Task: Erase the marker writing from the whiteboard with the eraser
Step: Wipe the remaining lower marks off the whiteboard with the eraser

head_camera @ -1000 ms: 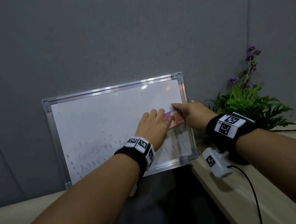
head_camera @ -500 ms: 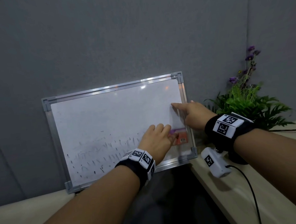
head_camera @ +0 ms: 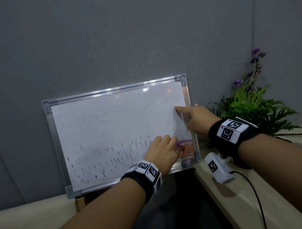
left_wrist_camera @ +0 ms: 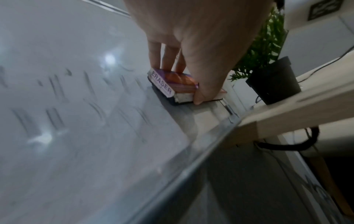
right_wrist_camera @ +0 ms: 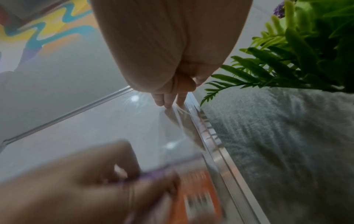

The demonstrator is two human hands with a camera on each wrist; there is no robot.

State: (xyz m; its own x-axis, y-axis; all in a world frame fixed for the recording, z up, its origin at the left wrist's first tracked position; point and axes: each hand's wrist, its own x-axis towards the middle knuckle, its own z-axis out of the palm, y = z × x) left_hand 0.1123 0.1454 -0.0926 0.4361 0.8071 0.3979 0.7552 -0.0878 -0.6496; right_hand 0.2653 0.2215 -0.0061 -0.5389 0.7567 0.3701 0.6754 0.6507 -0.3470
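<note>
Here the left hand [head_camera: 163,153] grips the eraser [head_camera: 187,150] at the board's [head_camera: 112,120] five o'clock corner; the right hand [head_camera: 197,119], fingers straight, braces the three o'clock edge. Best sweep toward nine o'clock, pressing flat across the remaining marks [head_camera: 103,160].

In the head view the left hand [head_camera: 162,153] covers most of the eraser [head_camera: 188,150], leaving only a purple edge and an orange corner with a small label too small to read. The remaining marker strokes [head_camera: 103,157] on the whiteboard [head_camera: 112,120] are smeared fragments; no word can be made out. In the right wrist view the left hand [right_wrist_camera: 80,186] and eraser [right_wrist_camera: 193,197] are motion-blurred and cut off by the lower edge. The right hand [right_wrist_camera: 168,51] hides all but three fingertips [right_wrist_camera: 168,101] resting on the board. In the left wrist view the plant pot [left_wrist_camera: 273,80] is partly hidden behind the worktop [left_wrist_camera: 306,106] edge.
</note>
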